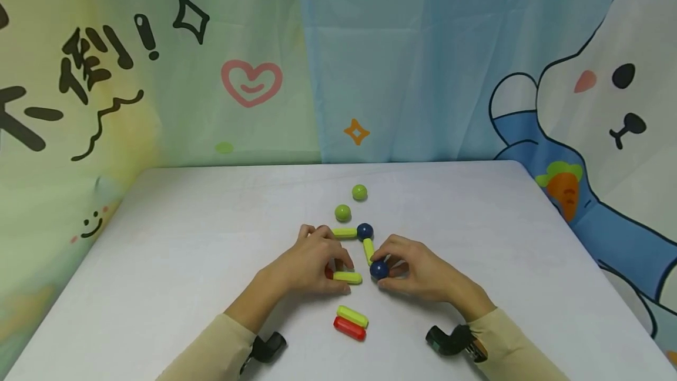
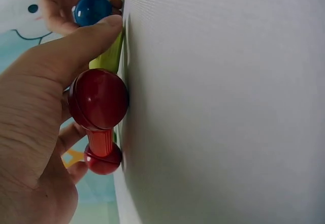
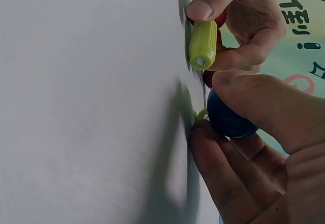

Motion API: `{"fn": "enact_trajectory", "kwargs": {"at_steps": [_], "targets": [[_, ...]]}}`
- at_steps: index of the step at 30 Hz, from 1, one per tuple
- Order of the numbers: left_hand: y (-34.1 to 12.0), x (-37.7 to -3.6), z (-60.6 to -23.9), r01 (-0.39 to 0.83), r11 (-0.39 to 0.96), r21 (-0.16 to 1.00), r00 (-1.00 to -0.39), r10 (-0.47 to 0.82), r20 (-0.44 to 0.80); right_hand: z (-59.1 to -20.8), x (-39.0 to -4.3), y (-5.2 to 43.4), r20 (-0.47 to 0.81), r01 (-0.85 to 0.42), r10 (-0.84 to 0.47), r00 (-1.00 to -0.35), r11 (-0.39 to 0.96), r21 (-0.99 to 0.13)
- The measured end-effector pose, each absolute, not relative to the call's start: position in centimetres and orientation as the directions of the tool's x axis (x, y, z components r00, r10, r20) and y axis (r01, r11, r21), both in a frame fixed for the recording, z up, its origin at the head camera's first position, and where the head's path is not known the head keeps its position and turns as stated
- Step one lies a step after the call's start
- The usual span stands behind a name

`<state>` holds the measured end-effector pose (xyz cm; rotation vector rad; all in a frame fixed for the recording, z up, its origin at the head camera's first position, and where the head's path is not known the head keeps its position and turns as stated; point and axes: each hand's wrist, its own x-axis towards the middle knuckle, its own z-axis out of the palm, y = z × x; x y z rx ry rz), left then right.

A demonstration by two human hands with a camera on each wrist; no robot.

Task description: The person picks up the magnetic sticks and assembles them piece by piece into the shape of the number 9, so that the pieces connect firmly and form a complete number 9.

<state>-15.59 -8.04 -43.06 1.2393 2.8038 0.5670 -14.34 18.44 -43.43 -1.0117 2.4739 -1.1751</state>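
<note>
My left hand (image 1: pixel 315 260) pinches a yellow-green rod (image 1: pixel 347 278) low over the table, thumb along its near side. That rod joins a red ball (image 2: pixel 101 99), from which a red rod (image 2: pixel 101 141) leads to a second red ball (image 2: pixel 103 160); the head view mostly hides these behind the hand. My right hand (image 1: pixel 418 269) grips a dark blue ball (image 1: pixel 379 270) between thumb and fingers. A yellow-green rod (image 1: pixel 368 250) links it to another dark blue ball (image 1: pixel 365 231), where a further yellow-green rod (image 1: pixel 345 233) runs left behind the left hand's fingers.
Two green balls (image 1: pixel 359 192) (image 1: pixel 342 212) lie beyond the hands on the white table (image 1: pixel 211 210). Nearer the front, a loose yellow-green rod (image 1: pixel 352 316) lies against a red rod (image 1: pixel 349 328). A printed curtain (image 1: pixel 412 75) hangs behind the table's far edge.
</note>
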Motion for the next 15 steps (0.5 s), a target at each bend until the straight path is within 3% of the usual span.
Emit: {"fn": "enact_trajectory", "kwargs": {"at_steps": [15], "targets": [[-8.02,-15.36,-43.00,0.713,0.628,0.313,-0.683,0.723,0.105,-43.87,-13.97,18.29,0.161,-0.549,-0.683,-0.713,0.400,-0.734]]}}
